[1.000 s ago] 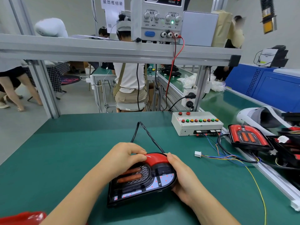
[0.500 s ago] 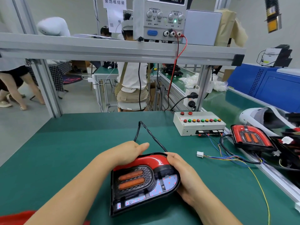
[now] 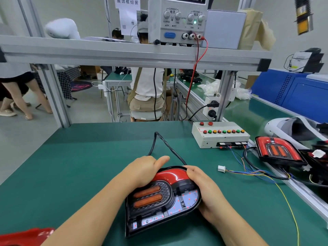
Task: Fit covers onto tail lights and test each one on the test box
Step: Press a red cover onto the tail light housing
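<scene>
The left hand is curled over the far-left rim of the tail light, thumb lying straight along its top. The right hand cups the right rim, with its fingers hooked onto the red cover. Both hands hold the lamp, which lies face up on the green surface near its front edge, about midway along. Pressure from two sides could, I judge, seat the cover on one rim and leave the other proud. A skewed squeeze might also slide the lamp across the mat. The black cable loops from under the lamp toward the far edge and back, so it could get pinched beneath the housing. Its plug end is hidden. The test box sits at the far right corner, and its white connector lies loose between box and lamp, not yet joined. A careless reach might snag those thin wires. A second ago the left fingers lay across the orange bars. Now they have drawn back to the rim and the bars are fully bare, while the right hand's hold looks unchanged.
</scene>
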